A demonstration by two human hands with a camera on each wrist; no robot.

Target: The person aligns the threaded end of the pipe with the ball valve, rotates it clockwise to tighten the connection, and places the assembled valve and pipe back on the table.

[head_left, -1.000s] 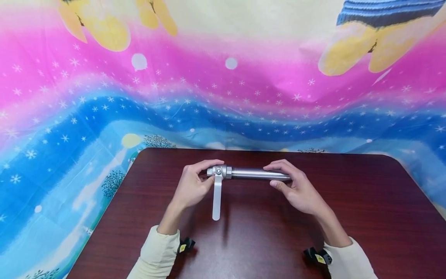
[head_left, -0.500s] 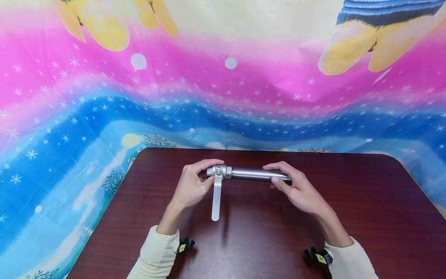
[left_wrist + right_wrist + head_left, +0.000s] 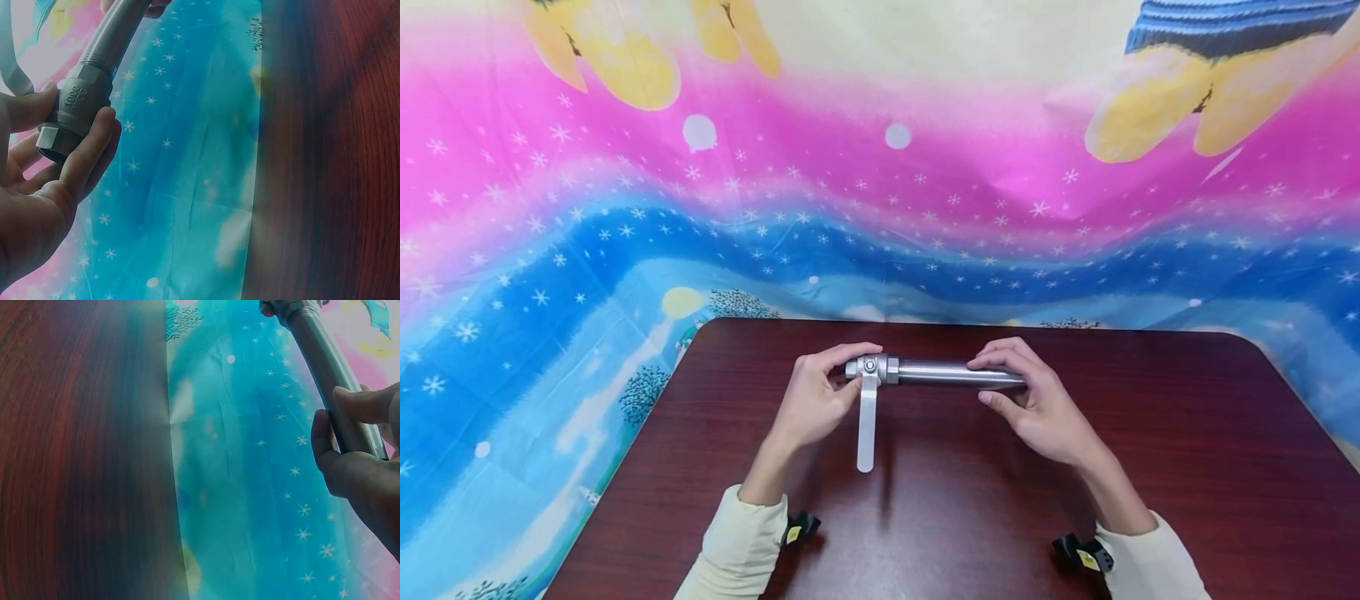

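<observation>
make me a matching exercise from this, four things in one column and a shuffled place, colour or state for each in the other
Column one
1. left hand
2. lever
3. table
4. right hand

Column two
A. dark reddish-brown
B. holds the pipe near the end away from the valve
C. juts out from the valve, roughly crosswise to the pipe
D. grips the valve

Pairs: 1-D, 2-C, 3-A, 4-B
</observation>
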